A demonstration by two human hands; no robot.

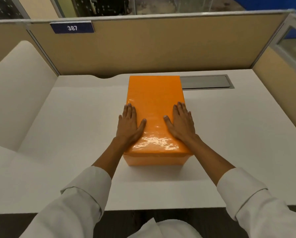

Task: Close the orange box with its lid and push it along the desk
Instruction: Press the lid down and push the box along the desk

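Note:
An orange box (pixel 154 160) stands in the middle of the white desk (pixel 75 126), its long side running away from me. A glossy orange lid (pixel 155 98) sits flat on top and covers it fully. My left hand (pixel 129 124) lies palm-down on the lid's left edge, fingers together and partly over the side. On the lid's right part rests my right hand (pixel 180 123), flat with fingers spread a little. Neither hand grips anything.
A grey metal cable hatch (pixel 207 81) is set into the desk just right of the box's far end. Beige partition walls (pixel 152 47) close off the back and right. A number plate (pixel 72 28) hangs on the back partition. A white side surface (pixel 18 86) rises at the left.

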